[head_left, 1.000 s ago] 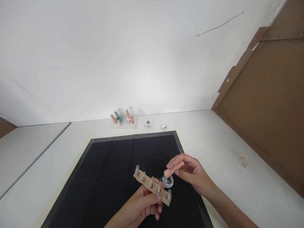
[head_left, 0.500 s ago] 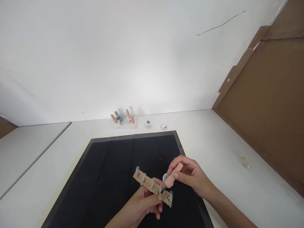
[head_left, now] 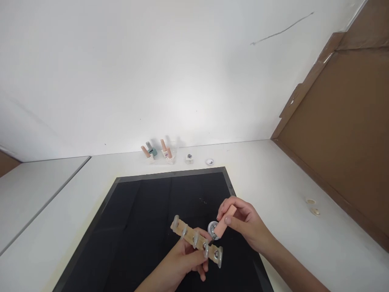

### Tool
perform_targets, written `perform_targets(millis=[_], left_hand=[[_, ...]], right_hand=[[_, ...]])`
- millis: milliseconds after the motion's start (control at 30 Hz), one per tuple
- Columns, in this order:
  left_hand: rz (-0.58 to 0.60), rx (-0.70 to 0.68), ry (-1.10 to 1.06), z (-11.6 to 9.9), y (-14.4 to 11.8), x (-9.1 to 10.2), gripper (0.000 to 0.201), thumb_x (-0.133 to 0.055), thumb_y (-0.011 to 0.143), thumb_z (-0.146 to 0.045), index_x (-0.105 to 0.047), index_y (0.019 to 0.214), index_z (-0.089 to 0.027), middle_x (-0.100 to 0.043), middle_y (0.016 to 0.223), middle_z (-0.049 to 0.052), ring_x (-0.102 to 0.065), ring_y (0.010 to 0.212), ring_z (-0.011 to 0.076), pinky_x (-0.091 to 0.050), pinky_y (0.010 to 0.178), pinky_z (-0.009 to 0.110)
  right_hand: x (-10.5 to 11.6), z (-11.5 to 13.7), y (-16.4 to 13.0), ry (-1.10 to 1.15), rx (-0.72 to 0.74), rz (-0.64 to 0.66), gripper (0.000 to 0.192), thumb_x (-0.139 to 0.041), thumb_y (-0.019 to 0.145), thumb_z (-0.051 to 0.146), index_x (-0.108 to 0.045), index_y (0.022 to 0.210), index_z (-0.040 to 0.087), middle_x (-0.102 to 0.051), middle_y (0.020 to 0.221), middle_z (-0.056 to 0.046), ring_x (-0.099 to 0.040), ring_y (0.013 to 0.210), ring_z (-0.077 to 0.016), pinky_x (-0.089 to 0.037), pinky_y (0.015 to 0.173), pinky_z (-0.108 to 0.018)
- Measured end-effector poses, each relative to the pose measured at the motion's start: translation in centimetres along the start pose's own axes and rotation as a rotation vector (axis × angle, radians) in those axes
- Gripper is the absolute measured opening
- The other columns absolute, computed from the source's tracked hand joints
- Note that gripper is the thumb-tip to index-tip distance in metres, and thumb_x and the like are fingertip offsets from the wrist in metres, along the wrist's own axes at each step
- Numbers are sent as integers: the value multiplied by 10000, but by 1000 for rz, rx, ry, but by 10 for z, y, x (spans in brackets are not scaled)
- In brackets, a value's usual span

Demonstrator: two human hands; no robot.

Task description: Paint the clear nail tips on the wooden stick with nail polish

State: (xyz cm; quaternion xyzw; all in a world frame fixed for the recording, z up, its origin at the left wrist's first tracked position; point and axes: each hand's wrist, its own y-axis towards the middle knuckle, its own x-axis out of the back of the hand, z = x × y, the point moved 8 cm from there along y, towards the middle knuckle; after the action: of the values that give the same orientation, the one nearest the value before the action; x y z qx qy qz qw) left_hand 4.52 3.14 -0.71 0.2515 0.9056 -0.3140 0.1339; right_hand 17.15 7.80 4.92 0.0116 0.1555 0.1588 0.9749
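Observation:
My left hand [head_left: 188, 259] is closed around a tan strip [head_left: 190, 234] that carries several clear nail tips, such as one [head_left: 219, 257] at its right end. My right hand [head_left: 240, 221] pinches a peach nail polish brush cap [head_left: 225, 221], its dark brush end pointing down toward the strip's right part. Whether the bristles touch a nail tip, I cannot tell. Beside the cap and near my left fingertips is a small round silvery-white dish [head_left: 212, 228]; what supports it is partly hidden.
A black mat [head_left: 146, 227] with a grey border lies under my hands. Behind it stand several capped nail polish bottles [head_left: 169, 157], an uncapped bottle [head_left: 189, 159] and a small white dish [head_left: 210, 162]. Two small pale discs [head_left: 315, 211] lie at right, near a brown cardboard panel [head_left: 343, 134].
The brush cap has shifted slightly up and right, showing more of the dark brush and the round dish. The strip has turned slightly in my left hand.

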Motion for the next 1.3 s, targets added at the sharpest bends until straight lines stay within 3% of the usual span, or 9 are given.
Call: perform_targets(millis=[133,400,667,967,1200,1300], left_hand=[[12,-29,31,-2,1,-2,294,-693,674,-302,-537,876,-157,-516,644,-27,-486,591,94,-430,544,235],[12,-36,47,2,4,1,340,-704,667,-311,-529,913,-155,-523,643,-29,-481,586,92,-425,525,225],[-7,-21,63,-2,3,1,276,-692,680,-289,-535,866,-157,-510,646,-32,-478,580,90,-434,545,238],[-14,-16,18,2,0,1,319,-688,679,-303,-527,910,-154,-519,652,-23,-479,588,95,-415,529,230],[-21,-7,52,1,2,1,360,-721,641,-352,-532,881,-162,-519,664,-26,-487,589,98,-439,552,251],[-21,-25,73,-2,2,1,358,-723,638,-366,-530,858,-161,-528,694,-19,-491,595,97,-446,559,256]], right_hand=[[-7,-2,0,-29,-29,39,99,-682,769,275,-627,785,194,-605,732,-2,-543,660,-117,-422,599,-227],[15,1,3,-75,9,-160,86,-667,787,276,-616,776,207,-598,733,14,-553,677,-106,-424,626,-209],[-13,-3,-3,-59,-16,115,85,-664,785,256,-617,803,188,-577,732,-6,-529,679,-128,-415,615,-245],[10,2,2,-115,11,-154,98,-657,790,286,-610,774,201,-589,732,6,-529,676,-113,-414,615,-216],[-13,1,-4,-46,29,106,96,-656,788,271,-605,808,192,-590,749,-15,-533,669,-131,-423,592,-244],[-12,-3,-4,-107,-18,78,107,-653,789,276,-601,811,186,-573,739,-16,-526,690,-141,-425,618,-260]])
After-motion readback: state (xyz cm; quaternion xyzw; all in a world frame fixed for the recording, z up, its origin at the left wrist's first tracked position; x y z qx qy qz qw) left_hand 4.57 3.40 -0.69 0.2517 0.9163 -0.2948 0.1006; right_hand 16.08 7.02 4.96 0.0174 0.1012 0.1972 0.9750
